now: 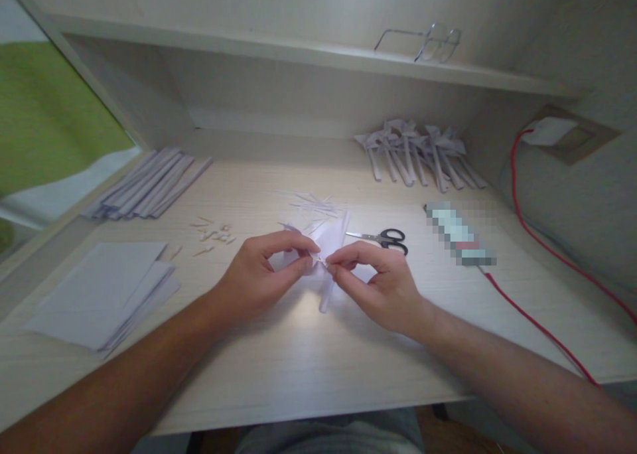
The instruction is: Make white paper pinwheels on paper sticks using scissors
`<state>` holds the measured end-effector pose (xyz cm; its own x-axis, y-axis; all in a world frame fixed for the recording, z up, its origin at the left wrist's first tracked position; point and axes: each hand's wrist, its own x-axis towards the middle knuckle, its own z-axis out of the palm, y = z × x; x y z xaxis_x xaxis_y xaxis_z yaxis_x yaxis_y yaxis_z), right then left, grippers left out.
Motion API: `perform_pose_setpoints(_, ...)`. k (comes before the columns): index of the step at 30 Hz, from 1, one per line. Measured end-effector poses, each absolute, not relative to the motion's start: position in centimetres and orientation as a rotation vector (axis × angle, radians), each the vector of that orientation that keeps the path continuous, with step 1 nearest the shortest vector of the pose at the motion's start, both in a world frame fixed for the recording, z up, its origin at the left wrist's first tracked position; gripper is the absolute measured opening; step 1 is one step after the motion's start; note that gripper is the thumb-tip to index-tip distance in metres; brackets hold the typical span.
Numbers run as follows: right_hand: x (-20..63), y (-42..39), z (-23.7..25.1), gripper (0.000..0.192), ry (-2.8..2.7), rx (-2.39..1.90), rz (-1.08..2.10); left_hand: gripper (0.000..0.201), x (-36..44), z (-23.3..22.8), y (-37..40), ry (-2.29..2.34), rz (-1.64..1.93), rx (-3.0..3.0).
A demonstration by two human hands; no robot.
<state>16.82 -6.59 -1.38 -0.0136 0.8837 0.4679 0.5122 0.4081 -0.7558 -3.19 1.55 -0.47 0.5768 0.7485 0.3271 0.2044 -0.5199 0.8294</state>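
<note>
A white paper pinwheel (pixel 331 231) with a rolled paper stick (pixel 326 299) is held just above the desk, in the middle of the view. My left hand (pixel 266 268) pinches it near its centre from the left, thumb against forefinger. From the right, the fingertips of my right hand (pixel 381 281) are closed at the same spot, almost touching the left ones. Something small and pale shows between the two pinches; its exact shape is too small to make out. Behind the pinwheel lie thin paper strips (pixel 318 205). Black-handled scissors (pixel 393 238) rest right of it.
Rolled paper sticks (pixel 149 183) and a stack of white paper sheets (pixel 99 295) lie left, near small wooden bits (pixel 212 233). Several paper pinwheels (pixel 413 149) lie at the back right. A phone (pixel 458 235) has a red cable (pixel 542 334). Glasses (pixel 428 42) sit on the shelf.
</note>
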Motion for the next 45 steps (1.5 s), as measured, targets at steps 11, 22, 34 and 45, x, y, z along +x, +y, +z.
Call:
perform_pose_setpoints(11, 16.94, -6.67, -1.26, 0.015, -1.702, -1.248, 0.452, 0.010, -3.20, -0.69, 1.66, 0.709, 0.899, 1.937)
perform_pose_setpoints(22, 16.99, -6.68, -1.30, 0.015, -1.735, -1.211, 0.461, 0.015, -3.03, -0.98, 1.72, 0.687, 0.914, 1.832)
perform_pose_setpoints(34, 17.03, -6.67, -1.49, 0.014, -1.872, -1.262, 0.283, 0.024, -2.91, -0.88, 1.11, 0.749, 0.844, 2.108)
perform_pose_setpoints(45, 16.83, -6.78, -1.32, 0.013, -1.771, -1.295, 0.450, 0.026, -2.65, -1.42, 1.11, 0.738, 0.943, 2.001)
